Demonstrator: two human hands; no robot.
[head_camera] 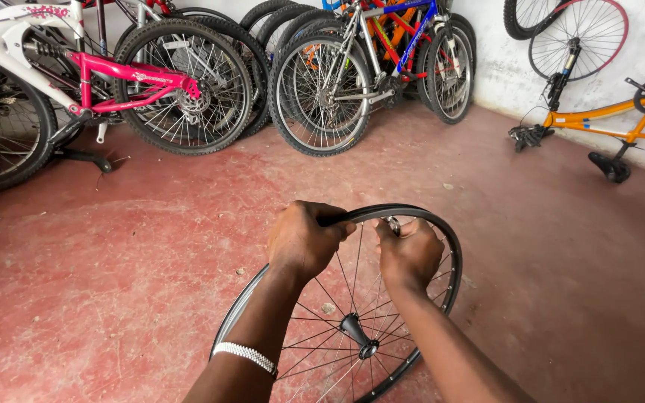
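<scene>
You hold a bare bicycle wheel (pixel 352 313) upright over the red floor (pixel 113 283), its lower part out of view, so whether it rests on the floor can't be told. Your left hand (pixel 304 237) is closed over the top of the rim; your right hand (pixel 410 252) is curled beside it, pinching something small and shiny at the rim, too small to make out. Pressing hard there could tip the wheel sideways, or your fingers could slip into the spokes. The row of bicycles (pixel 188 82) at the floor's far edge is well apart
</scene>
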